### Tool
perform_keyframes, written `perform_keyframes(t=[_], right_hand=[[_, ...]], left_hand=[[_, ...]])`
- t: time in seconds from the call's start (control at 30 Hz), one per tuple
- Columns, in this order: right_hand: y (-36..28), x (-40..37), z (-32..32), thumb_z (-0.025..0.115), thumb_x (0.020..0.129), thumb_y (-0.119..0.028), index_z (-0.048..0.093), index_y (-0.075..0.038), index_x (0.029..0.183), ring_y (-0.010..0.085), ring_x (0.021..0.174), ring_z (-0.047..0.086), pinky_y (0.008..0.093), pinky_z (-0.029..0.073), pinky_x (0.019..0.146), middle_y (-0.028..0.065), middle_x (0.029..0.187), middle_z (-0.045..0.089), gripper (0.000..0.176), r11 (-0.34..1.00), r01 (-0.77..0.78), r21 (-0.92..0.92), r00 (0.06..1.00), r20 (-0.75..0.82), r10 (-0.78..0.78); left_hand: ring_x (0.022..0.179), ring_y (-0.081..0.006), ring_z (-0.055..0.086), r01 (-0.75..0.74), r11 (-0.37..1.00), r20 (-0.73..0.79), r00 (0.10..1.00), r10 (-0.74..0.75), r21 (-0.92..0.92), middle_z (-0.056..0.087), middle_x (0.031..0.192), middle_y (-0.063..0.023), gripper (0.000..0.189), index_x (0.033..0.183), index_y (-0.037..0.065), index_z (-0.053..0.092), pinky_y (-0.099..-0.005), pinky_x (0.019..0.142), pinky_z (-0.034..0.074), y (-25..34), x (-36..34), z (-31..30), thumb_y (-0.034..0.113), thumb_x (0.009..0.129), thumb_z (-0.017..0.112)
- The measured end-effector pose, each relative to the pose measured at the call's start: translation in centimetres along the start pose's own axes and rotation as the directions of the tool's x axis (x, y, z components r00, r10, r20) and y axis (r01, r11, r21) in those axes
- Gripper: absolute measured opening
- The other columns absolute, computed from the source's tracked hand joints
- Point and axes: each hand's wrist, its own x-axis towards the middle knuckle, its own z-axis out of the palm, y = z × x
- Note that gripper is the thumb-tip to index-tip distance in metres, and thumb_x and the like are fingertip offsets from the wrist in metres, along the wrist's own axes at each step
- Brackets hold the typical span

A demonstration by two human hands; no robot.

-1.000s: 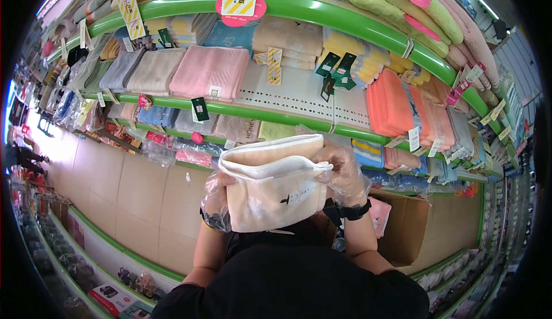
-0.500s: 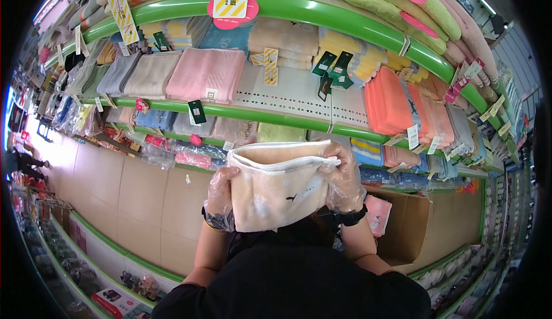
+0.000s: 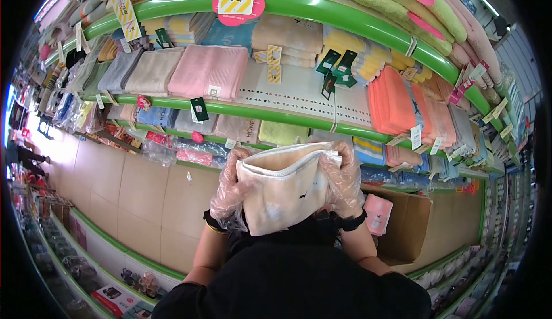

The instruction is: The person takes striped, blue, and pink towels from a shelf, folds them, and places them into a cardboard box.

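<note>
A folded cream towel [image 3: 282,195] with white edging, pale patches and a small dark motif is held up in front of my chest. My left hand [image 3: 231,186], in a clear plastic glove, grips its left edge near the top corner. On the other side my right hand [image 3: 344,178], gloved the same way, pinches the top right corner. The upper layers part slightly, leaving a gap along the top edge. Some fingertips are hidden behind the cloth.
Ahead, a green-edged shelf [image 3: 282,112] carries a folded pink towel stack [image 3: 210,71] and orange towels [image 3: 391,100]. Green tags [image 3: 339,69] hang from the shelf above. At lower right, an open cardboard box [image 3: 405,227] stands on the tiled floor beside a pink towel [image 3: 378,212].
My left hand has shifted up and round the towel's left edge. The towel has tilted and moved slightly right, its top gap changing shape. My right hand keeps its corner.
</note>
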Motion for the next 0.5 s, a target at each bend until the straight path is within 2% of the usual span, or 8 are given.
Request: perform_keyframes(t=[0.07,0.1,0.2,0.27,0.3,0.37,0.43,0.5], right_hand=[[0.5,0.0,-0.4,0.068,0.082,-0.003,0.051,-0.006,0.086,0.0064,0.081,0.050,0.0222,0.042,0.075,-0.0012,0.088,0.055,0.017,1.000,-0.006,-0.024,1.000,-0.006,0.006],[0.7,0.0,-0.5,0.068,0.082,-0.002,0.051,-0.006,0.086,0.0060,0.079,0.050,0.0216,0.042,0.074,-0.0020,0.086,0.054,0.017,0.999,-0.009,-0.048,1.000,-0.006,0.009],[0.3,-0.2,-0.1,0.069,0.081,-0.003,0.051,-0.006,0.086,0.0052,0.078,0.048,0.0214,0.041,0.071,-0.0028,0.084,0.053,0.019,0.998,-0.013,-0.057,1.000,-0.006,0.013],[0.8,-0.3,-0.4,0.070,0.081,-0.004,0.051,-0.006,0.087,0.0049,0.078,0.048,0.0212,0.041,0.071,-0.0028,0.084,0.053,0.020,0.997,0.004,-0.075,1.000,0.007,-0.004],[0.9,-0.4,-0.5,0.071,0.080,-0.005,0.051,-0.006,0.088,0.0047,0.079,0.048,0.0210,0.041,0.071,-0.0027,0.084,0.053,0.022,0.995,0.022,-0.094,1.000,0.021,-0.020],[0.9,-0.8,-0.5,0.071,0.080,-0.005,0.051,-0.006,0.090,0.0049,0.080,0.049,0.0214,0.042,0.072,-0.0024,0.085,0.053,0.023,0.997,0.025,-0.072,0.999,0.027,-0.024],[0.8,-1.2,-0.5,0.071,0.080,-0.006,0.050,-0.006,0.091,0.0052,0.080,0.050,0.0218,0.043,0.073,-0.0020,0.085,0.053,0.024,0.998,0.028,-0.050,0.999,0.031,-0.026],[0.8,-1.7,-0.7,0.072,0.079,-0.007,0.051,-0.005,0.099,0.0075,0.081,0.054,0.0240,0.046,0.077,-0.0008,0.084,0.054,0.029,0.975,0.189,-0.120,0.982,0.035,-0.186]], left_hand=[[0.103,-0.0190,0.051,-0.124,0.945,0.093,0.991,0.100,0.302,0.051,0.103,-0.0053,0.051,0.108,0.006,0.045,-0.0326,0.089,0.042,0.2,-0.1,-0.5,0.024,0.072,0.076],[0.103,-0.0190,0.051,-0.121,0.945,0.095,0.991,0.097,0.302,0.051,0.103,-0.0053,0.051,0.108,0.006,0.045,-0.0326,0.089,0.042,0.4,0.0,-0.3,0.024,0.072,0.076],[0.112,-0.0268,0.052,-0.135,0.959,0.154,0.983,0.099,0.249,0.056,0.105,-0.0095,0.046,0.104,0.003,0.052,-0.0370,0.091,0.043,1.4,0.3,0.4,0.023,0.071,0.077],[0.117,-0.0333,0.051,-0.366,0.792,0.250,0.928,0.275,0.489,0.061,0.100,-0.0135,0.029,0.093,0.001,0.059,-0.0412,0.092,0.043,1.8,0.8,0.3,0.017,0.073,0.073],[0.117,-0.0333,0.051,-0.365,0.792,0.250,0.929,0.273,0.490,0.061,0.100,-0.0135,0.029,0.093,0.001,0.059,-0.0412,0.092,0.043,2.0,1.0,0.3,0.017,0.073,0.073],[0.108,-0.0344,0.057,-0.481,0.737,0.314,0.875,0.368,0.475,0.063,0.093,-0.0151,0.013,0.084,0.002,0.061,-0.0423,0.088,0.045,2.2,1.0,0.4,0.010,0.076,0.066],[0.103,-0.0350,0.060,-0.498,0.704,0.310,0.867,0.390,0.507,0.063,0.092,-0.0157,0.011,0.084,0.002,0.060,-0.0425,0.085,0.047,2.7,0.3,1.1,0.009,0.076,0.064],[0.097,-0.0355,0.062,-0.511,0.674,0.304,0.859,0.411,0.534,0.064,0.091,-0.0162,0.009,0.083,0.002,0.060,-0.0427,0.081,0.049,3.4,-0.6,1.9,0.007,0.076,0.062]])
